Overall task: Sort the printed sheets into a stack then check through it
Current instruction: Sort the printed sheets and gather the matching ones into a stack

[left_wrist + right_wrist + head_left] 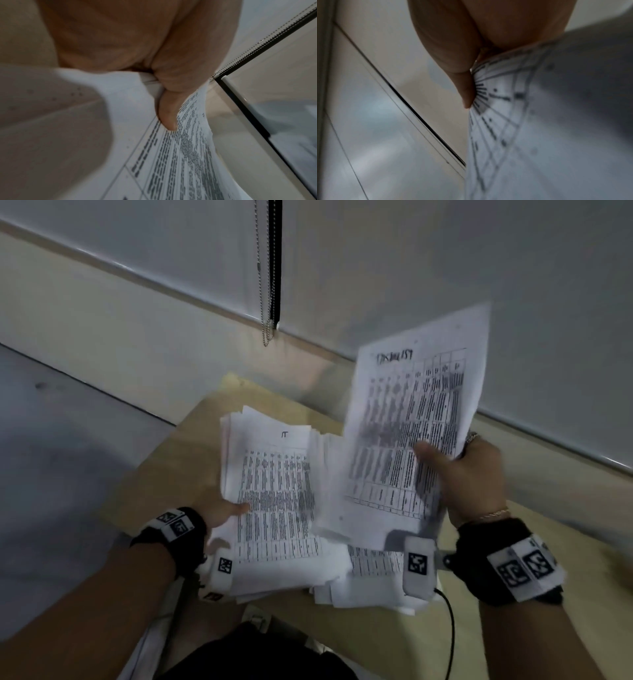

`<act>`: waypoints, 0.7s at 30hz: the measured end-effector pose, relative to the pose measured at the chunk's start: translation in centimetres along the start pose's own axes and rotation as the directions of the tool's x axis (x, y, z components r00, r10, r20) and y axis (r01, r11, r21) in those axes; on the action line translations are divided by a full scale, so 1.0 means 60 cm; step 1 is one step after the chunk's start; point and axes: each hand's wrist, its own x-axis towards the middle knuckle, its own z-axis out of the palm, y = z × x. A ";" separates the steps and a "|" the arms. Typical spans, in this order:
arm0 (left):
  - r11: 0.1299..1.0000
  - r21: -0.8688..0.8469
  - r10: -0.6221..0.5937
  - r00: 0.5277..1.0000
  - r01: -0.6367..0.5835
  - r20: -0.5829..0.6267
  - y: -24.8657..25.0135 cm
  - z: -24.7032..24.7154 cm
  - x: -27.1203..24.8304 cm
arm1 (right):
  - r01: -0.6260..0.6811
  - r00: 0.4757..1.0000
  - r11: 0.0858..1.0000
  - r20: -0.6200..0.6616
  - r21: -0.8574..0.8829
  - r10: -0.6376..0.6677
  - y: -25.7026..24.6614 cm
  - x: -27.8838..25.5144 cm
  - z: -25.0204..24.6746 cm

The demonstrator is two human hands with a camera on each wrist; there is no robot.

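White paper printed with dense black tables fills the head view. My left hand [219, 508] grips a thick stack [274, 501] at its left edge, thumb lying on the top page, which carries a short handwritten mark above its table. The stack's edges are ragged, sheets poking out unevenly at its top and bottom. My right hand [469, 474] holds a single sheet [411, 433] lifted up and tilted, thumb pressed on its printed face near the lower right, the other fingers hidden behind the paper; a heading is scrawled at its top. More loose sheets [373, 580] lie beneath both hands on the pale wooden tabletop [164, 474]. Bare wood shows to the left of the stack and along the near right edge. A bead chain [265, 302] hangs against the wall behind the tabletop, well apart from the papers.

From the left wrist, my thumb [169, 108] clamps down on the printed top page of the stack [180, 162], whose sheets curve away toward the lower right. The chain [257, 44] and a dark frame edge run beside it on the right.

From the right wrist, my thumb [467, 92] pinches the sheet [505, 121], blurred, its grid lines fanning out from the pinch. Open wall and a dark seam lie to the left of the paper's edge.
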 end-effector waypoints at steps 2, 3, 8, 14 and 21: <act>1.000 0.009 0.021 0.999 -0.021 -0.027 0.000 0.006 -0.005 | -0.066 0.998 0.993 0.016 0.095 0.065 0.005 0.003 0.014; 0.997 0.051 0.062 0.998 -0.060 -0.031 0.005 0.009 -0.008 | -0.106 0.994 0.988 0.034 0.115 0.102 0.017 0.003 0.026; 0.978 0.086 0.196 0.980 -0.192 -0.040 -0.012 0.015 -0.002 | -0.365 0.921 0.930 0.130 -0.039 0.367 0.111 -0.011 0.126; 0.960 -0.125 0.235 0.964 -0.251 -0.127 -0.022 0.015 0.030 | -0.439 0.827 0.825 0.199 -0.354 0.526 0.196 -0.032 0.225; 0.941 0.136 0.331 0.924 -0.310 -0.189 0.012 0.038 -0.001 | -0.214 0.867 0.801 0.269 -0.559 0.419 0.206 -0.049 0.226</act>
